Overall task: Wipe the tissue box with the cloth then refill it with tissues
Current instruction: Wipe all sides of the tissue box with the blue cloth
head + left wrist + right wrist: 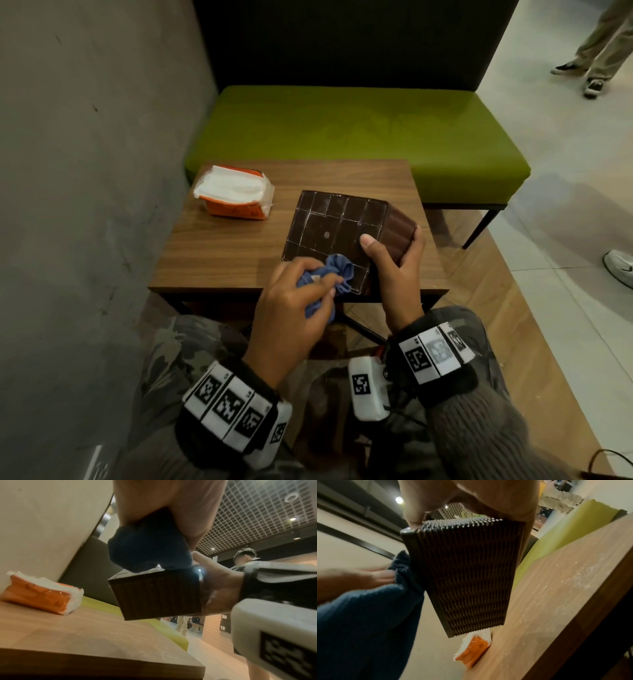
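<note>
While gripped rightward, box (334, 236) against cloth (329, 284).

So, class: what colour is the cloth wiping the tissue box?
Blue. The cloth shows best in the head view, bunched in the left hand.

Dark brown ribbed tissue box (337, 236), bunched blue cloth (330, 279) and an opened orange pack of white tissues (236, 196).

The box is held tilted above the table, its flat gridded face upward. The cloth presses on that face's near corner. The pack lies on the table's far left.
</note>
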Action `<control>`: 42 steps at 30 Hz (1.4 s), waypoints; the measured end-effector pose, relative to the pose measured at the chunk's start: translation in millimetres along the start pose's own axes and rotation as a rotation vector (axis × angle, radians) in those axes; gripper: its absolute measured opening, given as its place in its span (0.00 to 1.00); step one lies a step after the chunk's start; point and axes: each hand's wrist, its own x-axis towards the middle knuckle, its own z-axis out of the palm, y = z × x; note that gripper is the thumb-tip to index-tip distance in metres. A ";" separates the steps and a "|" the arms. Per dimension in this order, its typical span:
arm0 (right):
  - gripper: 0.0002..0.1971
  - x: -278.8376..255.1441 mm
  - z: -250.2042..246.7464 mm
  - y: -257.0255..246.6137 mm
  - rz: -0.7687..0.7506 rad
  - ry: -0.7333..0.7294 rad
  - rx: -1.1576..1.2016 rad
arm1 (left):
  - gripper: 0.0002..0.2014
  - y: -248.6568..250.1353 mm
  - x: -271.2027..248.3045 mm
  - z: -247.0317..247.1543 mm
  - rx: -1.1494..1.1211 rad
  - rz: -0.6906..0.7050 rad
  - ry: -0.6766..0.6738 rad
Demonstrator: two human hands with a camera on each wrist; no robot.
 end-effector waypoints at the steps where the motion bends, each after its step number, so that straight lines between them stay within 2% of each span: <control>1: 0.52 -1.8 1.0 1.3 0.002 -0.008 -0.003 | 0.12 0.7 1.4 0.7 -0.035 -0.024 0.023; 4: 0.50 -5.5 5.0 1.4 0.003 -0.013 -0.007 | 0.13 8.5 11.0 1.4 -0.124 -0.082 0.117; 9: 0.48 -5.1 3.8 -2.8 -0.040 0.006 -0.040 | 0.12 21.3 9.9 2.1 -0.043 0.035 0.044; 14: 0.50 -8.6 4.7 -0.2 -0.015 0.022 -0.018 | 0.11 8.0 14.9 -1.2 -0.030 -0.029 0.064; 20: 0.53 -10.9 5.8 3.0 0.015 0.041 -0.011 | 0.12 17.3 9.0 -0.9 -0.047 0.016 0.030; 24: 0.55 -8.1 4.0 3.0 0.022 0.052 -0.012 | 0.13 3.9 8.1 -1.0 -0.061 -0.066 0.121; 29: 0.54 -2.3 0.9 2.7 0.010 0.082 -0.010 | 0.13 11.8 -7.1 3.6 -0.037 0.061 0.024; 33: 0.56 -3.8 0.3 1.7 0.010 0.066 -0.007 | 0.14 -14.1 0.8 0.9 -0.001 -0.059 0.097; 38: 0.54 -0.8 1.9 5.4 0.033 0.047 0.012 | 0.14 12.6 -9.9 8.5 -0.049 0.081 0.013; 40: 0.54 -1.8 0.0 5.7 0.047 -0.009 0.010 | 0.15 5.8 -0.7 9.2 -0.015 0.057 0.036; 42: 0.56 -5.4 -1.2 6.7 0.047 -0.046 -0.003 | 0.16 -8.7 11.4 9.1 -0.007 -0.058 0.104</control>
